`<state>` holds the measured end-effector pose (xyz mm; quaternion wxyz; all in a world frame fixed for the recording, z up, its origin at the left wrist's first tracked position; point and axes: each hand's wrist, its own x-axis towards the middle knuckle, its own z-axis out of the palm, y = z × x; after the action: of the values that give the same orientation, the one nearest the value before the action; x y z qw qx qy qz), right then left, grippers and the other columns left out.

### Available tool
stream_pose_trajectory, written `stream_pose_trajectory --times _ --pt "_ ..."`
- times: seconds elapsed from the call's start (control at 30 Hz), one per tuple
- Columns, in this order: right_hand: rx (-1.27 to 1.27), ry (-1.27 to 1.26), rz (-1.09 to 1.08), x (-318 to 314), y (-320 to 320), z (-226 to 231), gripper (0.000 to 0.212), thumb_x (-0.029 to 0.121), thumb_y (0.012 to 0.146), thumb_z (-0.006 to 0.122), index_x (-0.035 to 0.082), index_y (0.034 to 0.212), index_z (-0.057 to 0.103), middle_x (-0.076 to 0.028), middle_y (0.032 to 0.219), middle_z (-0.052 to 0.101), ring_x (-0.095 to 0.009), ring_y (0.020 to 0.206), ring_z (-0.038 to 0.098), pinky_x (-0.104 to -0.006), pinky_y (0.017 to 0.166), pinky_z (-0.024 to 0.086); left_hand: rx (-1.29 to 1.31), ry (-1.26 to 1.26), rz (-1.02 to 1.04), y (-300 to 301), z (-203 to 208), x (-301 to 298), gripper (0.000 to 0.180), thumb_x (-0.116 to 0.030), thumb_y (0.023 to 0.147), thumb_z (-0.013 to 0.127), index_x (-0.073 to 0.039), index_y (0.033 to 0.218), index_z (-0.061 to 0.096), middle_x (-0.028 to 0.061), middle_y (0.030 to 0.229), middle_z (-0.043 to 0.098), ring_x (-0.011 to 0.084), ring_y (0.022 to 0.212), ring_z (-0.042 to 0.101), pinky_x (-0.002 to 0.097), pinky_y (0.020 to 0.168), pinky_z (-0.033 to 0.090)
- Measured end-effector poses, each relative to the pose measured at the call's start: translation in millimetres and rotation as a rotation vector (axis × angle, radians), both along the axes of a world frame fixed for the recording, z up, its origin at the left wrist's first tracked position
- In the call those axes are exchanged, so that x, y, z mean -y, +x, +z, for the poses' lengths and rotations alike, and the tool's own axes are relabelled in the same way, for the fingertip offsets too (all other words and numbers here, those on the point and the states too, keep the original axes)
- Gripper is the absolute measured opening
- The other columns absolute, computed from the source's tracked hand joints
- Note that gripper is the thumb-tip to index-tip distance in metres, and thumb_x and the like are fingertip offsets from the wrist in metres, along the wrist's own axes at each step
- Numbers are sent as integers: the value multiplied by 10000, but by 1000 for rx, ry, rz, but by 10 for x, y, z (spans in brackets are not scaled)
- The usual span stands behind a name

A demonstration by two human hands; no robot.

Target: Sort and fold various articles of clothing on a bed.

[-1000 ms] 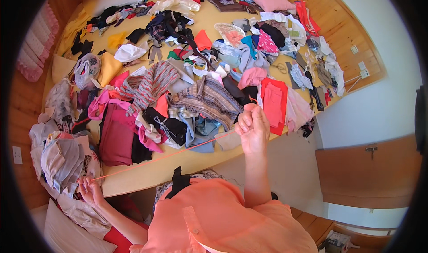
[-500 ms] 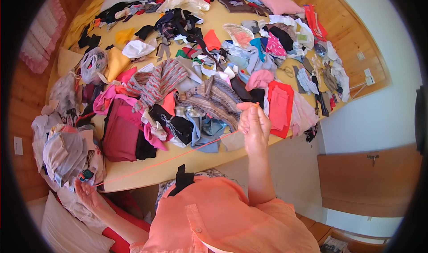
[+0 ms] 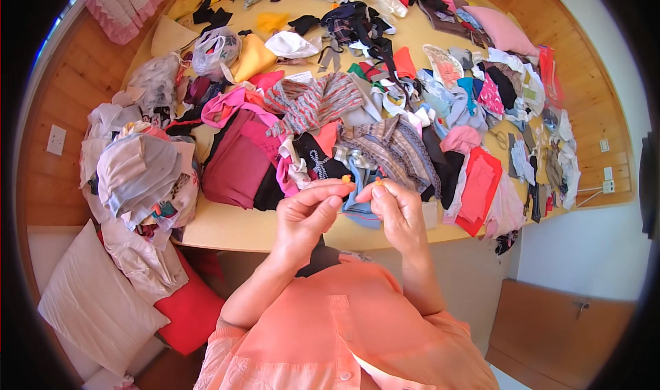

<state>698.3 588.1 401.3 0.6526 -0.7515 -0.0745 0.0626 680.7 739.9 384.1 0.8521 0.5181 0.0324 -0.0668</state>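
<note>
Both my hands are raised close together in front of the table's near edge. My left hand (image 3: 311,210) pinches a small yellow-orange piece (image 3: 346,179) at its fingertips; its exact kind is too small to make out. Just to the right, my right hand (image 3: 397,210) has thumb and forefinger closed on the end of an orange thread (image 3: 378,181). A narrow gap separates the two sets of fingertips. Behind them lie blue cloth (image 3: 361,215) and a patterned brown-grey fabric (image 3: 392,142).
Heaped clothes and scraps cover the yellow table (image 3: 223,233). Nearby are maroon cloth (image 3: 237,163), folded red cloth (image 3: 479,191) and stuffed plastic bags (image 3: 137,177). Scissors (image 3: 500,138) lie at right. A pale pillow (image 3: 96,301) and red cushion (image 3: 189,307) are below left.
My left hand has come from the far lower left to the middle, beside my right hand. The orange thread, stretched long between them before, is no longer taut. The view has shifted.
</note>
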Motion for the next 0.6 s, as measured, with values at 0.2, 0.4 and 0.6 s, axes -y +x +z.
stream_pose_trajectory --times 0.2,0.4,0.6 --pt "-95 -24 28 8 -44 40 258 153 843 430 -10 687 553 17 510 411 -31 483 334 -201 440 282 10 55 -67 -35 -14 37 158 -37 802 514 -15 936 595 37 983 546 17 575 423 158 474 336" --pt "-188 95 26 -28 -67 30 265 148 836 430 -14 659 541 4 530 441 -38 501 355 -190 469 312 -34 8 -106 -64 0 28 166 -13 808 493 -8 944 588 47 1002 542 26 683 463 154 550 367" --pt "-203 87 37 -54 -32 17 267 146 836 424 -15 656 539 9 537 442 -38 510 360 -188 472 308 -18 15 -79 -62 -56 5 165 -14 807 497 -18 944 589 55 986 553 40 673 452 172 547 371"
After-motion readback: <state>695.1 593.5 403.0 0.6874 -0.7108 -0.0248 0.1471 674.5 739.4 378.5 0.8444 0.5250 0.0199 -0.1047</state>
